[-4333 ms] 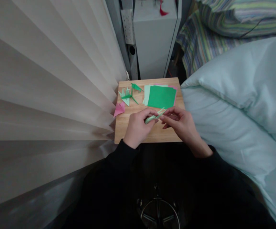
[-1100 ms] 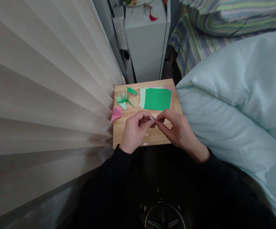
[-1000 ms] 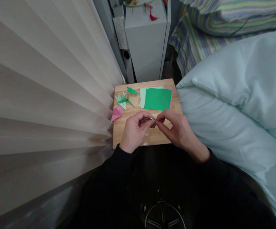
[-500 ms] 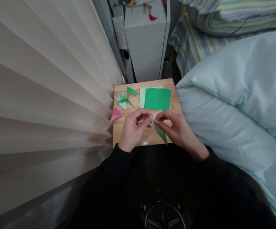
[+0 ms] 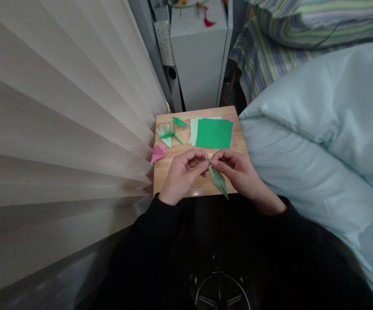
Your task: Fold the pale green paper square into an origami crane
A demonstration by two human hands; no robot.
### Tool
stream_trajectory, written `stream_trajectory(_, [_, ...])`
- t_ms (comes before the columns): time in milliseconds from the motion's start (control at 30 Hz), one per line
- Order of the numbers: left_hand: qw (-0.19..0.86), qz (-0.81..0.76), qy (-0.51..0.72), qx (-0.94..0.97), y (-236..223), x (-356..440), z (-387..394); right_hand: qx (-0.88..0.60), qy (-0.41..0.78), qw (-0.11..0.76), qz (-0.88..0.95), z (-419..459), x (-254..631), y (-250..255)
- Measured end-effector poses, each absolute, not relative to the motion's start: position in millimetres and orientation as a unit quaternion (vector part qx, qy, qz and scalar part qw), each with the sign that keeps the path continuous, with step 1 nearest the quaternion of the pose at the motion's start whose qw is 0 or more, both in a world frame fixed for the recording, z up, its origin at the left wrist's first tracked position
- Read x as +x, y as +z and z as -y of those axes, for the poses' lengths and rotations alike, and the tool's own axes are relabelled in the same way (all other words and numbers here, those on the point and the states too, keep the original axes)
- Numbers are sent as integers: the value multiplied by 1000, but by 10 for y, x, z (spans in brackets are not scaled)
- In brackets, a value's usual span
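Note:
A partly folded piece of green origami paper (image 5: 219, 181) hangs between my hands, its long pointed end slanting down to the right past the table's near edge. My left hand (image 5: 187, 172) pinches the thin upper tip between thumb and index finger. Close beside it, my right hand (image 5: 234, 170) pinches the same upper end, so the fingertips of both hands nearly meet. The fingers cover the tip's exact folds. Just beyond the hands lies a stack of square paper, with a dark green sheet (image 5: 214, 133) on top and light green (image 5: 193, 131) and pink edges showing.
Folded green paper figures (image 5: 170, 133) and a pink one (image 5: 158, 153) lie on the left of the small wooden table (image 5: 176, 158). A pleated curtain (image 5: 76, 112) borders the left, a pale duvet (image 5: 318, 112) the right. A white cabinet (image 5: 197, 64) stands behind.
Both hands have come closer together at the paper's upper tip. The green folded paper has turned slightly, showing more of its broad face, and its lower point sits a little lower.

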State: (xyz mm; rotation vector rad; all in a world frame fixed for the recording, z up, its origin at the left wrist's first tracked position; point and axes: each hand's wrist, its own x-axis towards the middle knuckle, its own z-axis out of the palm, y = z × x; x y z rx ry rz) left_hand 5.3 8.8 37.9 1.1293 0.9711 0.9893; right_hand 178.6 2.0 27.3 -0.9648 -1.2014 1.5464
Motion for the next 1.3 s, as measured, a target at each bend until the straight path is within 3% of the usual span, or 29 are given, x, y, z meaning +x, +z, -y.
stream_trajectory(600, [685, -406, 407, 447, 382, 41, -53, -404, 627, 442, 498, 9, 1776, 306])
stream_trajectory(933, [658, -418, 416, 468, 373, 58, -87, -446, 491, 445, 601, 39, 1757, 255])
stream_trajectory(1300, [634, -445, 416, 476, 355, 52, -101, -456, 429, 421, 657, 24, 1790, 285])
